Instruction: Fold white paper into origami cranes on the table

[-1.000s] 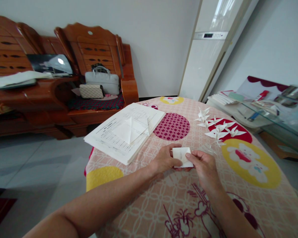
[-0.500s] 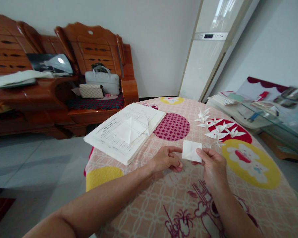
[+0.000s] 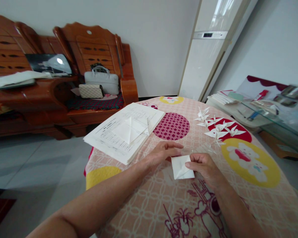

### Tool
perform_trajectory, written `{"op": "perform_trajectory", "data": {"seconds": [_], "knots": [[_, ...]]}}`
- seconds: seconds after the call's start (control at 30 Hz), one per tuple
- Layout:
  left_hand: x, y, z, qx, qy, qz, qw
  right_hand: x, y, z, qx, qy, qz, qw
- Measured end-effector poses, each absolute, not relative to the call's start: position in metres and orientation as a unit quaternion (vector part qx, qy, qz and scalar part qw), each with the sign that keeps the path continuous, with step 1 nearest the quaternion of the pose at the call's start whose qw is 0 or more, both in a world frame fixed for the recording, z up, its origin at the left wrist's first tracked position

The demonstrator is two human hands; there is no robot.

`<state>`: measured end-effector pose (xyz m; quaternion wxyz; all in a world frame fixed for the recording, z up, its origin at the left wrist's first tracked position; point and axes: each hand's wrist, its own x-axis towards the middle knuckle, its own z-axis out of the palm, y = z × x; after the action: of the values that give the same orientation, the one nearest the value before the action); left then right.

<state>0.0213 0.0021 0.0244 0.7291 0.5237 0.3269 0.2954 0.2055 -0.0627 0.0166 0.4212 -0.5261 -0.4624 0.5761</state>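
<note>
Folded paper square (image 3: 180,168) has shifted toward the wearer since the earlier frame. Right hand (image 3: 205,168) pinches its right edge, thumb on top. Left hand (image 3: 161,153), fingers loosely extended, lies by its far left corner; contact cannot be told. Stage: flat, diagonally creased. Completed: paper cranes (image 3: 217,134), beyond the square, right. Only creased: paper sheet (image 3: 132,130), beyond it, left.

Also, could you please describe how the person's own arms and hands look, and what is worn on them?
The slender left arm and right arm are bare up to the picture's edge, with no sleeve, watch or bracelet visible. The left hand and right hand wear no gloves. I see no ring, but some fingers are partly hidden.
</note>
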Motion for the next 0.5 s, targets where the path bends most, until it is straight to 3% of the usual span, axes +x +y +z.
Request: {"op": "perform_trajectory", "data": {"seconds": [0.27,0.5], "knots": [[0.022,0.01,0.009,0.546,0.332,0.304,0.707,0.202,-0.058,0.013,-0.55,-0.454,0.536,0.451],[0.02,0.006,0.011,0.522,0.339,0.273,0.733,0.205,-0.06,0.015,-0.529,-0.481,0.555,0.425]]}}
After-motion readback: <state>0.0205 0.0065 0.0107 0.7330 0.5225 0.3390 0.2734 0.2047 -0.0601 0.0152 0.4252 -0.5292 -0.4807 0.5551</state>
